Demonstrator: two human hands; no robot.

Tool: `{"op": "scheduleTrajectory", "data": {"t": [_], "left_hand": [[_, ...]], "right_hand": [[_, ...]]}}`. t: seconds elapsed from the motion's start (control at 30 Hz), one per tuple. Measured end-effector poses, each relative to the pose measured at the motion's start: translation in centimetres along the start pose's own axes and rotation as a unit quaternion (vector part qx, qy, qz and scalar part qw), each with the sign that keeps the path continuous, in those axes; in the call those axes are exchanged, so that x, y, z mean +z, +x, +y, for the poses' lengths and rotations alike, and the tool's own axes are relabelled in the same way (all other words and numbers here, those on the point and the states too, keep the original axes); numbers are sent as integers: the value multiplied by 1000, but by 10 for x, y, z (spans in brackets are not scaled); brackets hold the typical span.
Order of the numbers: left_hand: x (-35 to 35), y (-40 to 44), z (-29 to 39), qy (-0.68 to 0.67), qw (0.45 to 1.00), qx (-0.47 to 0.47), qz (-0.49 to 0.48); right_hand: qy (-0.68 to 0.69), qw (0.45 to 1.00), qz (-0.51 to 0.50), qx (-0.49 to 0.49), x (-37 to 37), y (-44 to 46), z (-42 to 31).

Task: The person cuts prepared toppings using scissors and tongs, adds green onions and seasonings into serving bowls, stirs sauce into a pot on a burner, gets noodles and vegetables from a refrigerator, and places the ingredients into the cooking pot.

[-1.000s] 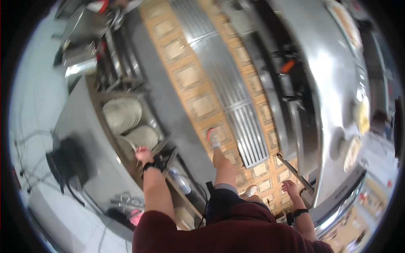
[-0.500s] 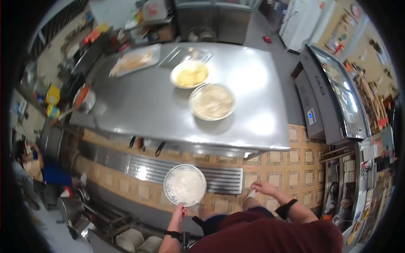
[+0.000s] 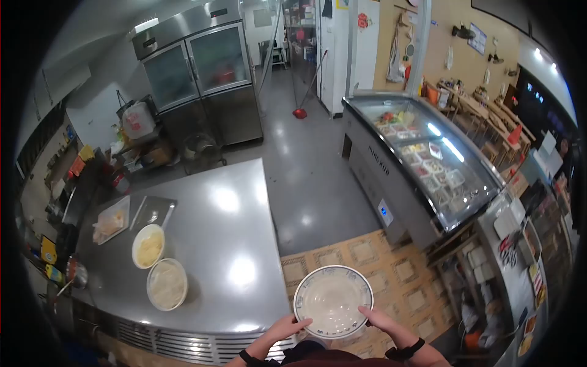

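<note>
Two hands on one blue-patterned dish

Wide round dish, pale, with blue motifs spaced around the rim. Held out in front of the body, above patterned floor tiles; in this view, just beside the near right corner of a steel worktable. Inner face turned up toward the camera, small glints of light on it.

Left hand: at the near left of the rim, partly closed, with hold of the dish. Thumb laid over the edge; fingers beneath, mostly hidden.

Right hand: at the near right of the rim, likewise partly closed with hold of the dish. Thumb on top, remaining fingers largely out of sight underneath. Dark band at that wrist, another at the left.

On the worktable, left half: white bowl of yellow food; close beside it, nearer the body, round tub of pale food. Whether touching, cannot tell. Farther back, clear shallow tray, then white tray with pale orange food.

Below the near edge, slotted metal grate. Off to the right, glass-topped display chiller, lit inside. At the back, tall steel refrigerator, glass-fronted above.
</note>
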State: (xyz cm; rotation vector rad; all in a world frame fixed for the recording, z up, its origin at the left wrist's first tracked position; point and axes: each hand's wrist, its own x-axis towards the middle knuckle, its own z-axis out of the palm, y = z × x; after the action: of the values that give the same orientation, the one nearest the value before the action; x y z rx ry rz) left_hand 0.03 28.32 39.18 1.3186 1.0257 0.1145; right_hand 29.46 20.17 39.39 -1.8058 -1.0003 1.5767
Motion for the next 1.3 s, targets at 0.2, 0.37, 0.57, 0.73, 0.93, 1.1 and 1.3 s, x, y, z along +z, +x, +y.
{"op": "scheduleTrajectory", "data": {"t": [0.2,0.37,0.57,0.73,0.93,1.1,1.3], "left_hand": [[-20,157,80,-416,893,62,-160],[-57,251,222,-460,863,58,-199],[-148,358,312,-497,853,78,-137],[-271,436,337,-549,823,133,-61],[-426,433,396,-529,794,237,183],[-525,423,384,-582,677,271,360],[-664,446,351,-583,544,335,502]], "right_hand": [[21,999,-47,5,-131,74,-101],[108,993,31,19,-221,130,-187],[125,953,272,48,-401,281,-119],[90,971,217,31,-466,437,-167],[77,987,87,-112,-415,716,-422],[-301,923,-64,-230,-258,886,-650],[-334,877,-258,-229,-101,987,-822]]}}
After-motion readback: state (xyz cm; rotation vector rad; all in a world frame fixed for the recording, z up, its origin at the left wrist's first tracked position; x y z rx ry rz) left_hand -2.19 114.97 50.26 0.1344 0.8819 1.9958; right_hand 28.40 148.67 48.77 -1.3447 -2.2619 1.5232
